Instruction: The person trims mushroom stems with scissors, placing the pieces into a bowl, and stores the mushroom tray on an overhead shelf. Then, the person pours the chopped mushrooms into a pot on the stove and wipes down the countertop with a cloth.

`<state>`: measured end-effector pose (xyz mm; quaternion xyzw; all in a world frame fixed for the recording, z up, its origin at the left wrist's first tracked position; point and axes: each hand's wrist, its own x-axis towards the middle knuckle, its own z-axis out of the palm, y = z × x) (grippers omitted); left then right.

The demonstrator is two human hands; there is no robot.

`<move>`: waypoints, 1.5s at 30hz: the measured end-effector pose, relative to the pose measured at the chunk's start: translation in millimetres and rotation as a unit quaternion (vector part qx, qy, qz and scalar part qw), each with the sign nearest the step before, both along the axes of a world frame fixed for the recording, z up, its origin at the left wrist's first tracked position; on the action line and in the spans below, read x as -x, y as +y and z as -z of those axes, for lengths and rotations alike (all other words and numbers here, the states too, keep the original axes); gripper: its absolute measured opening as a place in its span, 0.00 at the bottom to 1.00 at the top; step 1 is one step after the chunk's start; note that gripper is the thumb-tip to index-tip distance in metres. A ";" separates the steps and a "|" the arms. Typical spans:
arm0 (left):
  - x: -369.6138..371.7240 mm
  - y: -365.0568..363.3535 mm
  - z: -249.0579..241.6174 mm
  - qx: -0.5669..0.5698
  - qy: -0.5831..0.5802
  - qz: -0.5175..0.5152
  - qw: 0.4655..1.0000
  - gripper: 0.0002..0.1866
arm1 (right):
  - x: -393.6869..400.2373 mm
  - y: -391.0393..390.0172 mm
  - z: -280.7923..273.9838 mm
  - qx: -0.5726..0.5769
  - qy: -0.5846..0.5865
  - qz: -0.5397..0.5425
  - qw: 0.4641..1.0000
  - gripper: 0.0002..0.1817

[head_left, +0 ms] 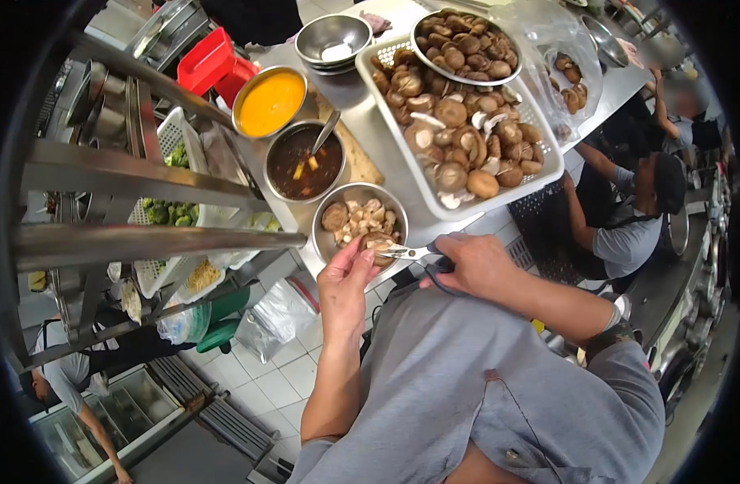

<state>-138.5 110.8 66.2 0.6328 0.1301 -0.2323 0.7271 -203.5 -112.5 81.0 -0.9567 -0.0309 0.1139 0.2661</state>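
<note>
My left hand [346, 282] pinches a brown mushroom [376, 242] over the near rim of a steel bowl [320, 234]. In that bowl lie pale cut mushroom pieces [368, 216]. Scissors [418, 252] with dark handles are gripped in my right hand [479, 264], their blades at the mushroom. Whether the blades are fully closed is hard to see. Beyond the bowl, a white perforated basket [459, 211] holds many whole brown mushrooms [451, 113]. On its far end sits a steel bowl [519, 71] heaped with more mushrooms [471, 48].
Left of the basket stand a bowl of dark sauce [293, 165] with a spoon, a bowl of orange liquid [269, 105] and stacked steel bowls [334, 40]. A metal rack [160, 250] runs along my left. Co-workers [628, 218] stand to the right and lower left.
</note>
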 end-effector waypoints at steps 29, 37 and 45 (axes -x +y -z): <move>-15.0 35.2 9.6 -0.029 -0.063 -0.009 0.998 0.19 | 4.4 19.5 28.2 -0.337 0.277 0.020 0.899 0.38; -12.3 0.0 -11.4 -0.076 -0.119 0.083 0.987 0.19 | 1.4 -3.8 7.6 -0.280 0.277 0.051 0.918 0.35; -15.7 -33.3 -12.9 -0.048 -0.099 0.126 0.986 0.18 | 19.1 -35.5 2.6 -0.268 0.215 0.114 0.932 0.28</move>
